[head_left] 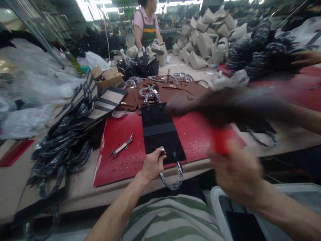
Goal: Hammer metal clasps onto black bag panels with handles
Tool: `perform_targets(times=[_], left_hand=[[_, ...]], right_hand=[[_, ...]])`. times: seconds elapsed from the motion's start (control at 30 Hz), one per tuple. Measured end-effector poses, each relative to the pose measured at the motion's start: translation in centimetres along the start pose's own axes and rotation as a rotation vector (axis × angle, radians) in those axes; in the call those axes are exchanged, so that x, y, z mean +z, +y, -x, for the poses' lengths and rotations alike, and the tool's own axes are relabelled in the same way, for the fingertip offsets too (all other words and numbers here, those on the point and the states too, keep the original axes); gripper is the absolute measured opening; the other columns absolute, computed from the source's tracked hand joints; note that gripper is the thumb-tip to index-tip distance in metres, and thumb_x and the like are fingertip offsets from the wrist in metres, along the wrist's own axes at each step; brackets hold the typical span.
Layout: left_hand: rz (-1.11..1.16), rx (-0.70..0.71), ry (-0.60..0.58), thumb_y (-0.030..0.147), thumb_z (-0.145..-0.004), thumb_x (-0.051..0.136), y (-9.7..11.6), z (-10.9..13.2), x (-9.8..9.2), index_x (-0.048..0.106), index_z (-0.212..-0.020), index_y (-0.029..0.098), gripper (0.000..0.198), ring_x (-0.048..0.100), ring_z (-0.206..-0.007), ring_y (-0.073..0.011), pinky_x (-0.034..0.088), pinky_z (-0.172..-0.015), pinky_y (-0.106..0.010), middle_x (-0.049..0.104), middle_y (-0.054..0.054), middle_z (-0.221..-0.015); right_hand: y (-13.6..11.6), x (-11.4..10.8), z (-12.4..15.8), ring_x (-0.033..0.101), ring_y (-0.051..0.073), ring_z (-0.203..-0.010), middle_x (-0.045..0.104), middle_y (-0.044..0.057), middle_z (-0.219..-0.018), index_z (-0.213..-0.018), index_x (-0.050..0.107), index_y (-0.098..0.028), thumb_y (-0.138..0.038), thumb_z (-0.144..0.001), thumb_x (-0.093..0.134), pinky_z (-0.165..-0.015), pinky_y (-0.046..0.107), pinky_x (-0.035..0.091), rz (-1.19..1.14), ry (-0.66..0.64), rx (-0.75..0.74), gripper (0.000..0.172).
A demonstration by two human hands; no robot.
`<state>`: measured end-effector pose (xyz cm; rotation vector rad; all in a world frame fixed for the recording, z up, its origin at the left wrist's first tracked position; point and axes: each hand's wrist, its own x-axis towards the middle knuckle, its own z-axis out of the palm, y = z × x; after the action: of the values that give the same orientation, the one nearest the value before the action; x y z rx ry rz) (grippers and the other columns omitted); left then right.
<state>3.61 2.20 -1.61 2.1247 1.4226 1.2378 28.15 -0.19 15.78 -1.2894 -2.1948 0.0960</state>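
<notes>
My left hand [153, 164] is closed around a short metal punch [162, 149], upright over the lower part of a black bag panel [160, 117]. The panel lies flat on a red board [120, 170]. Its plastic-wrapped handles show at both ends, and the near handle [173, 185] hangs past the table edge. My right hand [237, 169] is raised to the right, closed on the red grip of what looks like a hammer [220, 140]. Motion smears its upper part, so the head is unclear. A metal tool with thin prongs [122, 147] rests on the board, left of the panel.
Black bag pieces with wrapped handles [67, 144] are heaped at left. Brown bag pieces [173, 91] lie behind the board, beige bags [205, 43] farther back. A person [147, 26] stands across the table; another person's hand [307, 58] shows at right. A pale bin [215, 197] stands below right.
</notes>
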Motion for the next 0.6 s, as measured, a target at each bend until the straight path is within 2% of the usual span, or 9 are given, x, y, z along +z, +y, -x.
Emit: perform_targets(times=[0.07,0.13,0.2,0.27,0.33,0.4,0.47,0.53,0.6], left_hand=[[-0.019,0.016,0.001,0.012,-0.088,0.055,-0.2,0.1,0.1,0.060,-0.103,0.021,0.017,0.072,-0.079,-0.0188,0.058,-0.072,-0.027,0.073,-0.004,-0.088],[-0.021,0.021,0.000,0.013,-0.089,0.055,-0.2,0.1,0.1,0.060,-0.104,0.020,0.018,0.072,-0.080,-0.0190,0.057,-0.073,-0.027,0.073,-0.005,-0.089],[-0.015,0.011,-0.012,0.014,-0.090,0.054,-0.1,0.1,0.1,0.059,-0.103,0.020,0.016,0.072,-0.082,-0.0188,0.057,-0.074,-0.027,0.073,-0.005,-0.090],[-0.018,0.004,-0.020,0.015,-0.091,0.053,0.0,0.0,0.0,0.059,-0.102,0.020,0.014,0.072,-0.083,-0.0186,0.057,-0.075,-0.027,0.072,-0.005,-0.091],[-0.027,0.006,-0.023,0.015,-0.091,0.053,0.0,0.0,-0.1,0.059,-0.102,0.020,0.014,0.072,-0.082,-0.0187,0.057,-0.074,-0.026,0.073,-0.005,-0.090],[-0.035,0.013,-0.020,0.014,-0.090,0.053,0.0,0.1,-0.1,0.059,-0.102,0.020,0.015,0.072,-0.079,-0.0187,0.056,-0.071,-0.026,0.073,-0.005,-0.089],[-0.039,0.015,-0.022,0.013,-0.089,0.053,-0.1,0.1,0.0,0.059,-0.102,0.021,0.015,0.072,-0.079,-0.0185,0.056,-0.070,-0.026,0.073,-0.005,-0.089],[-0.040,0.002,-0.024,0.014,-0.090,0.053,-0.1,0.1,0.0,0.059,-0.102,0.021,0.015,0.072,-0.081,-0.0186,0.056,-0.072,-0.026,0.072,-0.005,-0.090],[-0.025,-0.010,-0.023,0.015,-0.091,0.053,0.0,0.1,-0.1,0.058,-0.101,0.020,0.013,0.071,-0.083,-0.0184,0.056,-0.074,-0.027,0.072,-0.005,-0.092]], right_hand=[[0.1,1.2,0.5,0.042,0.015,-0.040,0.050,0.000,-0.052,-0.075,0.049,-0.023,-0.029,-0.097,0.043,-0.045,0.029,0.019,0.028,-0.147,-0.064,0.024],[0.0,1.2,0.1,0.040,0.014,-0.038,0.049,-0.003,-0.050,-0.075,0.047,-0.023,-0.030,-0.098,0.043,-0.044,0.029,0.017,0.020,-0.218,-0.092,0.024],[-0.4,0.3,-0.7,0.042,0.014,-0.040,0.049,-0.003,-0.053,-0.076,0.044,-0.024,-0.035,-0.101,0.040,-0.045,0.028,0.023,-0.019,-0.103,-0.019,0.028],[-0.8,-0.2,-1.0,0.043,0.014,-0.042,0.048,-0.003,-0.054,-0.075,0.041,-0.025,-0.039,-0.103,0.037,-0.046,0.027,0.027,-0.061,0.127,0.082,0.031],[-0.7,0.3,-0.6,0.042,0.014,-0.041,0.047,-0.002,-0.053,-0.075,0.041,-0.025,-0.038,-0.103,0.032,-0.046,0.028,0.026,-0.052,0.150,0.055,0.032],[-0.1,1.4,0.2,0.038,0.014,-0.038,0.047,-0.002,-0.051,-0.075,0.042,-0.024,-0.034,-0.102,0.030,-0.045,0.029,0.018,0.010,-0.083,-0.038,0.031],[1.0,2.3,0.9,0.038,0.015,-0.040,0.050,-0.001,-0.052,-0.077,0.046,-0.023,-0.033,-0.100,0.034,-0.047,0.030,0.014,0.073,-0.344,-0.014,0.027],[2.4,2.8,1.1,0.043,0.015,-0.046,0.054,0.000,-0.057,-0.079,0.048,-0.022,-0.034,-0.098,0.036,-0.050,0.029,0.018,0.033,-0.451,0.112,0.026],[4.3,3.2,0.9,0.046,0.015,-0.051,0.054,0.000,-0.060,-0.075,0.046,-0.022,-0.038,-0.099,0.034,-0.052,0.028,0.025,-0.104,-0.470,0.246,0.031]])
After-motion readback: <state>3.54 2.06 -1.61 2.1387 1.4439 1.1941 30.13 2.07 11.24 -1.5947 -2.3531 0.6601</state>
